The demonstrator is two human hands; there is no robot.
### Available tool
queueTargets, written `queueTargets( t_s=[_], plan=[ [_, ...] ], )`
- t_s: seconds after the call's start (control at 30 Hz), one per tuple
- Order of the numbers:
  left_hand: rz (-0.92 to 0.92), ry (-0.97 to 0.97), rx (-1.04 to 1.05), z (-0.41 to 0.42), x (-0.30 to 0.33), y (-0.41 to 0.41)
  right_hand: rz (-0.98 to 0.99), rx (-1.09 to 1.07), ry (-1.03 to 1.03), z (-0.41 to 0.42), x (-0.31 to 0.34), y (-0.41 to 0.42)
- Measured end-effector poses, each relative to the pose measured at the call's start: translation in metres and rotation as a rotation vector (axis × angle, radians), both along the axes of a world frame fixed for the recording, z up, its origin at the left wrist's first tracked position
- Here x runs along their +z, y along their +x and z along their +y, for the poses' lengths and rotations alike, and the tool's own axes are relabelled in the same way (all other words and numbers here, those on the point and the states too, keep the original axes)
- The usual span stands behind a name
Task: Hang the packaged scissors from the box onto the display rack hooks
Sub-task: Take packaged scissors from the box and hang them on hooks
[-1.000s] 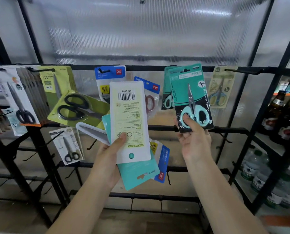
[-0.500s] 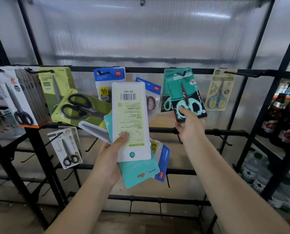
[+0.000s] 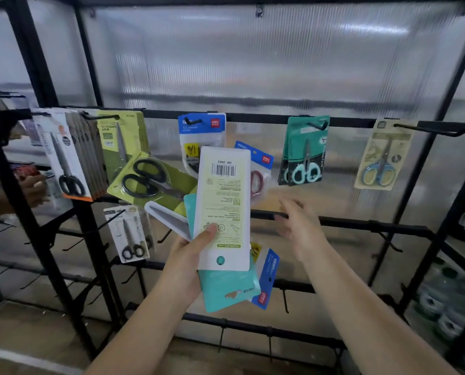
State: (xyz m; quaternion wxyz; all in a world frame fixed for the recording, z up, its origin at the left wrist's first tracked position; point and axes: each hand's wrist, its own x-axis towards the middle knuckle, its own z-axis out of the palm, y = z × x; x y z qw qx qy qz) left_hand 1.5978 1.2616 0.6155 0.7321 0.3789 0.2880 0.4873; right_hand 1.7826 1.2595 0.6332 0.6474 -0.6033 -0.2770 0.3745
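Observation:
My left hand point(image 3: 190, 263) grips a fanned stack of scissor packages point(image 3: 223, 209), a white and pale-green card on top with its barcode side facing me, teal and blue cards under it. The teal package of mint-handled scissors point(image 3: 303, 152) hangs on a hook point(image 3: 316, 125) of the black rack's top bar point(image 3: 253, 119). My right hand point(image 3: 297, 226) is below that package, apart from it, fingers relaxed and holding nothing. Other packages hang along the bar: a blue one point(image 3: 201, 131), a beige one with blue handles point(image 3: 383, 155) and green ones with black handles point(image 3: 123, 142).
Lower bars carry bare hooks point(image 3: 388, 239) and one small hanging package point(image 3: 130, 234). A row of grey and orange packages point(image 3: 66, 155) fills the left hook. Bottles point(image 3: 442, 299) stand on shelves at the right. Another person's hand point(image 3: 33, 190) shows at the far left.
My right hand hung the teal package on the top-bar hook, let go of it and dropped back toward me. The left hand kept the stack still.

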Motion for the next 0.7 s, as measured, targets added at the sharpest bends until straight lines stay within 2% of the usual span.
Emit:
queueTargets(
  t_s=[0.13, 0.23, 0.37, 0.47, 0.6, 0.7],
  plan=[
    [-0.012, 0.022, -0.045, -0.001, -0.005, -0.001, -0.189, 0.374, 0.045, -0.026, 0.015, -0.039],
    [-0.038, 0.074, -0.089, -0.001, -0.005, -0.001, -0.211, 0.271, 0.077, -0.023, 0.008, -0.044],
    [-0.038, 0.077, -0.067, 0.003, -0.007, -0.007, -0.014, 0.153, 0.175, -0.019, 0.001, -0.047],
    [-0.015, 0.043, -0.051, 0.004, -0.009, -0.012, 0.103, 0.157, 0.237, -0.021, -0.004, -0.050],
    [-0.013, 0.011, -0.064, 0.004, -0.014, -0.019, 0.113, 0.178, 0.288, -0.024, -0.011, -0.058],
    [0.072, 0.076, -0.049, 0.002, -0.017, -0.027, 0.097, 0.213, 0.293, -0.026, -0.017, -0.064]
  ],
)
